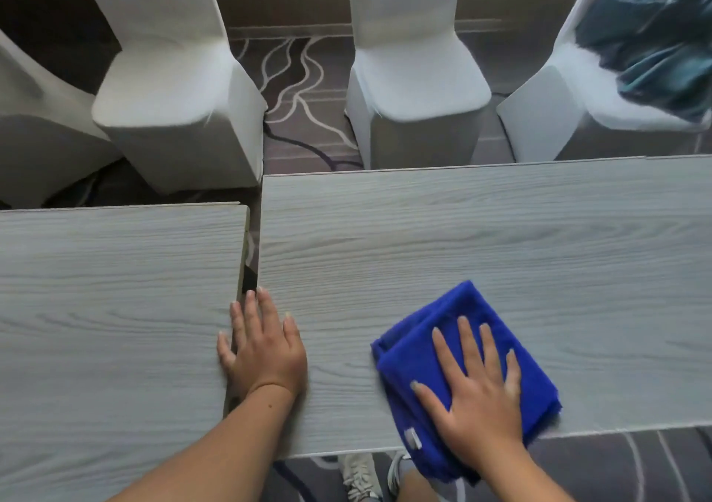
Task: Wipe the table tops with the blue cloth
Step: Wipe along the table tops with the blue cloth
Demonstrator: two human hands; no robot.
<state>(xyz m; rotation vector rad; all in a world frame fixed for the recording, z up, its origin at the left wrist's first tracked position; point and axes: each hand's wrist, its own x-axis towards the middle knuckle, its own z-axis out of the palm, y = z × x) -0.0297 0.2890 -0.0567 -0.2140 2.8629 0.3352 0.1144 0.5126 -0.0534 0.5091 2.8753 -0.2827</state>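
Note:
Two pale grey wood-grain table tops stand side by side, the left table (108, 289) and the right table (501, 239), with a narrow gap between them. A folded blue cloth (447, 328) lies on the right table near its front edge, one corner hanging over that edge. My right hand (477, 390) presses flat on the cloth, fingers spread. My left hand (262, 343) rests flat across the gap, fingers apart, touching both table tops and holding nothing.
Several white-covered chairs stand beyond the tables, such as one at the left (173, 89) and one in the middle (412, 77). A dark teal fabric (655, 35) lies on the far-right chair. Patterned carpet (304, 97) shows between them. My shoes (362, 474) show below the table edge.

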